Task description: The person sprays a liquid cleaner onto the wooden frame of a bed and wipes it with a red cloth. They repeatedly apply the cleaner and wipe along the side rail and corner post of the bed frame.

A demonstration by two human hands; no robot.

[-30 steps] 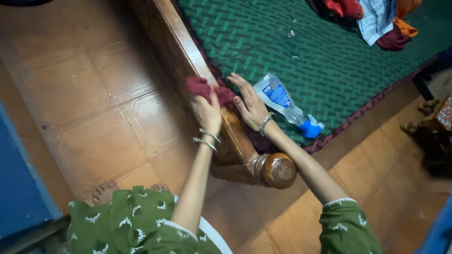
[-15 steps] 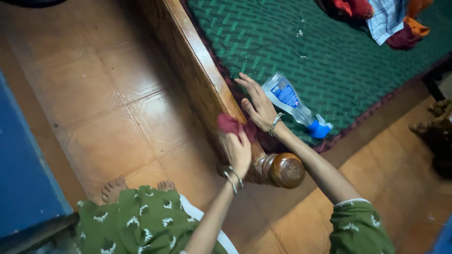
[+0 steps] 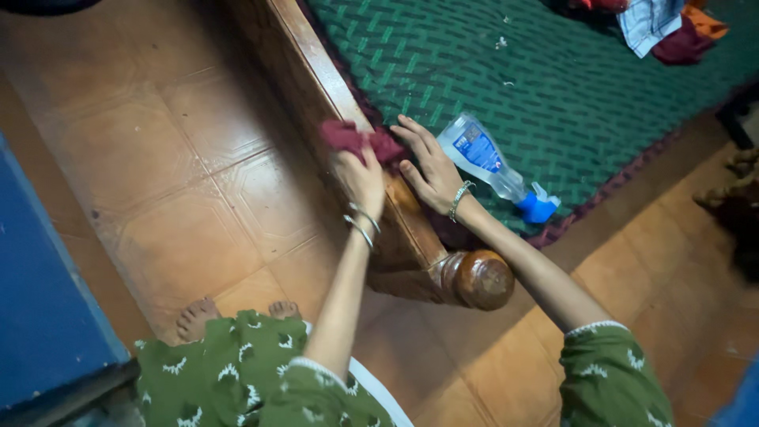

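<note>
My left hand (image 3: pixel 360 179) grips a dark red cloth (image 3: pixel 356 140) and presses it on the top of the wooden bed rail (image 3: pixel 316 71). My right hand (image 3: pixel 427 168) lies flat, fingers spread, on the edge of the green patterned mattress cover (image 3: pixel 514 55) just beside the cloth. A clear spray bottle (image 3: pixel 482 158) with a blue label and blue trigger head (image 3: pixel 538 207) lies on its side on the cover, right next to my right hand. The rail ends in a rounded wooden post knob (image 3: pixel 478 278).
Brown floor tiles (image 3: pixel 158 174) lie left of the bed, with my bare feet (image 3: pixel 198 316) on them. A blue panel (image 3: pixel 39 316) stands at the far left. Crumpled clothes (image 3: pixel 664 28) sit on the far corner of the bed. A dark object (image 3: pixel 735 213) sits at the right edge.
My left hand has slid the cloth back up the rail, away from the post knob, to about where it was a second ago. My right hand has stayed on the mattress edge.
</note>
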